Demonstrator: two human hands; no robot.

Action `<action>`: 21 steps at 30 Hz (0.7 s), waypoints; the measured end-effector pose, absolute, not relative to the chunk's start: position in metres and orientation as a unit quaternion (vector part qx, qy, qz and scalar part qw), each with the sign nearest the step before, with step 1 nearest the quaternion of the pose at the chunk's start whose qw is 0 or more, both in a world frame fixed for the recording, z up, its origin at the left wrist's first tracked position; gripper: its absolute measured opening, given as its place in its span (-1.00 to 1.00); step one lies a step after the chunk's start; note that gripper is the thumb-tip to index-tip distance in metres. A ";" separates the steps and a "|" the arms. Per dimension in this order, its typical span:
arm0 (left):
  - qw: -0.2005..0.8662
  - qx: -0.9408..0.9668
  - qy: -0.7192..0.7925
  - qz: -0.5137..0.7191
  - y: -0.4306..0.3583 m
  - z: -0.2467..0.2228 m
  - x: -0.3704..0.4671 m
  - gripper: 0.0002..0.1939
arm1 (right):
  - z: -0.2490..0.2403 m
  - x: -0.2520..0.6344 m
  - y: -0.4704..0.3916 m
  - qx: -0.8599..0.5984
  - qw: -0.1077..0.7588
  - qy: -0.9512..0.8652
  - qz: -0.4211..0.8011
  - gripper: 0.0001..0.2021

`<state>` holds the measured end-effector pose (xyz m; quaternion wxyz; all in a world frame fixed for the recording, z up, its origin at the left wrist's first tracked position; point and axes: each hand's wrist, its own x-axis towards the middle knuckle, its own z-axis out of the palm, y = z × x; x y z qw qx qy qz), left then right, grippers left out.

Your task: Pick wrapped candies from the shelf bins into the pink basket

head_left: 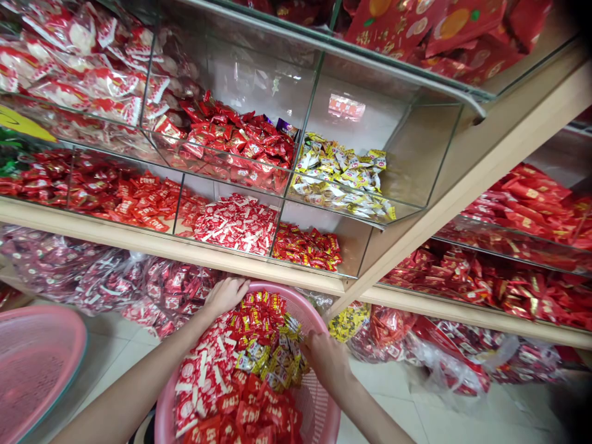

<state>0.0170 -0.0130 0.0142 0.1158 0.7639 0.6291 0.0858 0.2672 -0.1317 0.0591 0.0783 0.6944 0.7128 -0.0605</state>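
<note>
Pink plastic and a blue-green outer edge on the side basket (pixel 55 316) at far left, cut off by the view's border. Next, on the pale tiled floor (pixel 115 345), clear bags (pixel 106 271) of red and purplish sweets, heaped under the wooden shelf (pixel 296 275). Left hand (pixel 228 295) laid over the far rim of the filled basket (pixel 316 401), fingers loosely bent; cannot tell how firmly closed. Inside: red-and-white sweets (pixel 203 370) at left, bright red sweets (pixel 254 410) nearest, yellow-lettered red sweets (pixel 259 320) toward the back, yellow-and-white packets (pixel 280 364) at right. Just beyond and above, clear-walled bins (pixel 314 214) of similar wrapped sweets. Right hand (pixel 329 357) at the right rim, fingers curled inward beside the yellow-and-white packets; cannot tell whether clasping rim or sweets. Farther right, bagged yellow sweets (pixel 349 320), then more bags of red ones.
</note>
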 end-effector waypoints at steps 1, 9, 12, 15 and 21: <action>0.115 0.764 0.629 0.086 -0.013 0.014 0.017 -0.46 | 0.065 0.273 -0.128 0.695 0.061 0.711 -0.084 -0.80; 0.110 0.766 0.627 0.090 -0.013 0.012 0.017 -0.45 | 0.076 0.301 -0.112 0.619 -0.073 0.737 -0.263 -0.80; 0.110 0.765 0.628 0.091 -0.012 0.012 0.017 -0.46 | 0.073 0.294 -0.116 0.637 -0.031 0.733 -0.235 -0.69; 0.115 0.762 0.630 0.092 -0.012 0.012 0.017 -0.46 | 0.074 0.282 -0.119 0.665 0.037 0.731 -0.150 -0.70; 0.123 0.758 0.634 0.095 -0.012 0.013 0.017 -0.48 | 0.071 0.268 -0.121 0.659 0.102 0.745 -0.026 -0.79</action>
